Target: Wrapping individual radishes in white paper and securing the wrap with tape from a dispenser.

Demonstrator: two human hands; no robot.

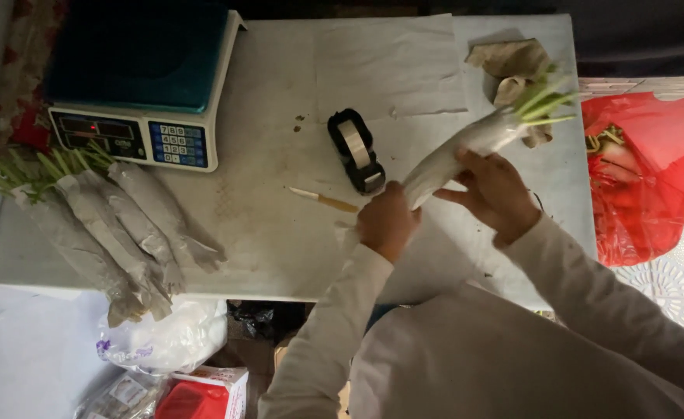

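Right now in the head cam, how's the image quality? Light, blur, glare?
Head view: dim and uneven, corners fall off to dark; white table brighter at centre. Both the left hand and right hand look soft on the wrapped radish. Scale platform is nearly black; only its display glows. No hard glare; red bag looks saturated.

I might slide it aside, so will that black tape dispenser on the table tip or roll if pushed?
The tape dispenser lies flat on the table, so it probably slides rather than tips. Its elongated body likely won't roll. It looks rigid.
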